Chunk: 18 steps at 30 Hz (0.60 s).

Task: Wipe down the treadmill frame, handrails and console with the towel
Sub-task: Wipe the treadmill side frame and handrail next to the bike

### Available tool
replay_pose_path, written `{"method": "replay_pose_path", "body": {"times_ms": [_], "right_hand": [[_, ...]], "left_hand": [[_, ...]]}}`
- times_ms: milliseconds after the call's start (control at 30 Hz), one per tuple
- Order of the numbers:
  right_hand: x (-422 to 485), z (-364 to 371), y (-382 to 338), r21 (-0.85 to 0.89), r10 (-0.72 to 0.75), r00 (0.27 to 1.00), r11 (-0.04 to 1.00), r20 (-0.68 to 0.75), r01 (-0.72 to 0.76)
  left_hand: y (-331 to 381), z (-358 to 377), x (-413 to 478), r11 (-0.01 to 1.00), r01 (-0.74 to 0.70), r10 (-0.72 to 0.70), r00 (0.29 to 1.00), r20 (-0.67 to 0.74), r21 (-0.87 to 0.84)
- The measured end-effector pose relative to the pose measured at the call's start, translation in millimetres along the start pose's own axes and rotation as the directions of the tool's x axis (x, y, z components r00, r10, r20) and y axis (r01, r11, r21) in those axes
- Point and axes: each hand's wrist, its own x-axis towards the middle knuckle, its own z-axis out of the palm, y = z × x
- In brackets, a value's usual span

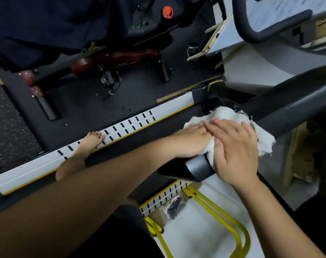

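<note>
Together left hand (191, 141) and right hand (236, 148) press towel (226, 114) onto handrail (288, 99).

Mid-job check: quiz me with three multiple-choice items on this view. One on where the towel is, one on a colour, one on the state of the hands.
1. Where is the towel?
A. On the floor
B. On the black handrail
C. On the console

2. What colour is the stripe along the white side rail?
A. Yellow
B. Blue
C. Green

3. What are the hands doing?
A. Both hang idle
B. One holds a bottle
C. Both press on the towel

Answers:
1 B: the towel is draped over the handrail.
2 A: the stripe edging the side rail is yellow.
3 C: the left hand and right hand both lie on the towel.
</note>
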Motion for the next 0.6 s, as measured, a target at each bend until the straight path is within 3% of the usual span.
{"method": "replay_pose_path", "body": {"times_ms": [200, 333, 433, 500, 600], "right_hand": [[-8.6, 2.8, -1.1, 0.106, 0.087, 0.991, 0.991, -0.099, -0.077], [-67.0, 27.8, -19.1, 0.252, 0.129, 0.975, 0.965, -0.183, -0.080], [-80.7, 39.1, -8.6, 0.238, 0.089, 0.973, 0.970, -0.211, -0.037], [-63.3, 29.7, 0.7, 0.174, 0.165, 0.968, 0.976, -0.189, -0.133], [-15.2, 10.4, 10.3, 0.047, 0.226, 0.970, 0.974, -0.093, -0.223]], "left_hand": [[-1.5, 12.9, -25.8, 0.998, -0.029, 0.030, 0.999, -0.020, 0.055], [2.8, 36.9, -82.2, 0.969, -0.028, 0.065, 0.988, -0.143, 0.246], [5.6, 44.2, -72.9, 0.928, -0.050, 0.138, 0.966, -0.217, 0.369], [9.5, 31.4, -42.4, 0.948, -0.088, 0.143, 0.976, -0.164, 0.306], [15.3, 5.1, -0.4, 0.987, -0.141, 0.147, 0.986, -0.079, 0.083]]}}
